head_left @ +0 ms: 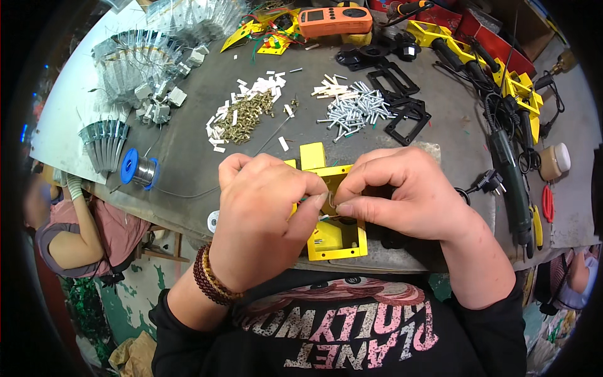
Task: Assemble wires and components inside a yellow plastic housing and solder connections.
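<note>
A yellow plastic housing (333, 242) lies at the near edge of the grey table (201, 113), mostly covered by both hands. My left hand (260, 217) curls over its left side, thumb and fingers pinched together over the open cavity. My right hand (402, 195) covers its right side, fingertips pinched against the left hand's. Something small and thin sits between the fingertips; I cannot tell what it is. A beaded bracelet (213, 279) is on my left wrist.
Heaps of brass screws (248, 116) and silver screws (358, 107) lie beyond the hands, with white sleeves scattered around. A solder spool (139, 168) is at left, black frames (402, 103) and an orange meter (335, 21) farther back, a green power tool (510, 182) at right. Other people sit at both lower sides.
</note>
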A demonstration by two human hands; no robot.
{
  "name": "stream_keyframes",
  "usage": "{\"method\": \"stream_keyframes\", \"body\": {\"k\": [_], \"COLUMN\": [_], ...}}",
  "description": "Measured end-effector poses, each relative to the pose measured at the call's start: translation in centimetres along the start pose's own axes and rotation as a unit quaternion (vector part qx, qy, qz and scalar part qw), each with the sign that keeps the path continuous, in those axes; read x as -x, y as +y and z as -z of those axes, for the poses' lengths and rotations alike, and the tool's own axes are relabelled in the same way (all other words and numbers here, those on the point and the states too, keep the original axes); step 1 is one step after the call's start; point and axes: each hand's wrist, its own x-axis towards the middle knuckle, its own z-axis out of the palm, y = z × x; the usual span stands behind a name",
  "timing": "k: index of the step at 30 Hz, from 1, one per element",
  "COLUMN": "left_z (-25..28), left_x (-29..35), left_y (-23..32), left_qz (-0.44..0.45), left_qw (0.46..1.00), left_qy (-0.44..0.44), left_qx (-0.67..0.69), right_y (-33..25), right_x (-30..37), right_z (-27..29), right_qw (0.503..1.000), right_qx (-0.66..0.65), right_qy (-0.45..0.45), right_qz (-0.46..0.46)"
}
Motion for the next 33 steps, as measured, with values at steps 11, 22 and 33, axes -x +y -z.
{"method": "stream_keyframes", "body": {"k": [11,22,33], "left_z": [0.9,0.3,-0.4], "left_x": [-1.2,-0.6,0.5], "left_y": [-0.3,0.8,1.0], "left_qz": [-0.041,-0.03,-0.015], "left_qw": [0.991,0.999,0.996], "left_qy": [-0.103,-0.029,0.068], "left_qx": [0.072,-0.007,-0.052], "right_y": [-0.1,0.4,-0.5], "right_x": [0.0,0.3,0.1], "right_z": [-0.4,0.7,-0.4], "right_qw": [0.995,1.0,0.986], "right_qx": [-0.013,-0.029,-0.069], "right_qy": [0.035,-0.004,-0.021], "right_qz": [-0.097,-0.01,-0.151]}}
